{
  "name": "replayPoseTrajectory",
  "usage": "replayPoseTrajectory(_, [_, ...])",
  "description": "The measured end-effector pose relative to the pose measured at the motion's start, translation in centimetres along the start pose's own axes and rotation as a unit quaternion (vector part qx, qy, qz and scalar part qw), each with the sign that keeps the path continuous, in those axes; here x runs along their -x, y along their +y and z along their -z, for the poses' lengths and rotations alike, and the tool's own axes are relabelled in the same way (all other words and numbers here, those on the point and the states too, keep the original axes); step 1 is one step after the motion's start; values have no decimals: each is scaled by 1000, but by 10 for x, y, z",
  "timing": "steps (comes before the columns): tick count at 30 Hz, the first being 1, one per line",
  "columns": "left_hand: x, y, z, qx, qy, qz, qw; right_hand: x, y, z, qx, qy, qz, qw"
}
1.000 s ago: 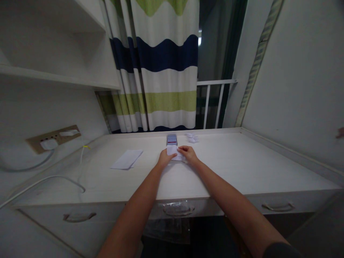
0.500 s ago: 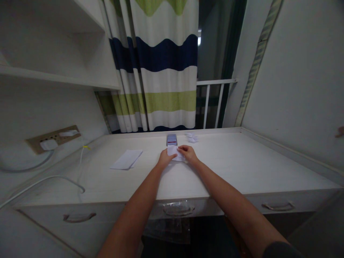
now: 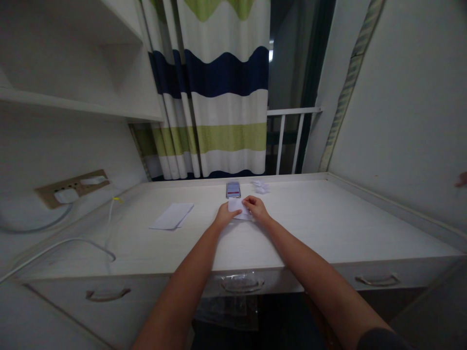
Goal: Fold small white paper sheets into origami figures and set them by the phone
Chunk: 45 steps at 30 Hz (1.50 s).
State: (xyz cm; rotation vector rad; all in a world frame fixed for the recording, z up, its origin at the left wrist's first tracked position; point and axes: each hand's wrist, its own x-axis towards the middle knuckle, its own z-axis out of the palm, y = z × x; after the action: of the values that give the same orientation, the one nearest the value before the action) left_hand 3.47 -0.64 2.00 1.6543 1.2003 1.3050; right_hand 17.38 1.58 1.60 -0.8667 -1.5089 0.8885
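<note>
A small folded white paper (image 3: pixel 235 204) is between my two hands, just over the desk. My left hand (image 3: pixel 224 215) grips its left side, with the thumb lying across the front. At its right edge, my right hand (image 3: pixel 256 207) pinches the paper between thumb and fingers. Right behind the paper lies a phone (image 3: pixel 233 189) with its screen lit. Several small white folded paper pieces (image 3: pixel 260 186) rest to the right of the phone. To the left, a stack of white paper sheets (image 3: pixel 172 216) lies flat.
The white desk (image 3: pixel 328 218) has a raised rim at the back and right. Cables (image 3: pixel 73 240) run over its left side from a wall socket (image 3: pixel 73 188). A striped curtain (image 3: pixel 229 109) hangs behind. Drawer handles (image 3: pixel 108 295) line the front. Someone's fingers (image 3: pixel 461 179) show at the right edge.
Both hands and the folded paper have shifted very slightly toward me, and a bit more of the phone's lower edge shows. The grip looks the same.
</note>
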Motion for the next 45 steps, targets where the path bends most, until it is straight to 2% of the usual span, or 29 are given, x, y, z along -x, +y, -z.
replayPoseTrajectory(8, [-3, -2, -2, 2, -11, 13, 1000, 1, -4, -1, -25, 8, -24, 999])
replayPoseTrajectory(16, [-1, -1, -2, -1, -19, 1, 1000, 1, -4, -1, -36, 18, -37, 999])
replayPoseTrajectory(25, [-6, -6, 2, -5, 40, 5, 999, -1, 1, -2, -51, 2, -21, 998])
replayPoseTrajectory(33, [-7, -7, 2, 4, 37, 2, 999, -2, 4, -1, -31, 17, -14, 999])
replayPoseTrajectory(45, [-5, 0, 4, 7, 68, 8, 998, -1, 3, 1, 0, 7, -7, 1000])
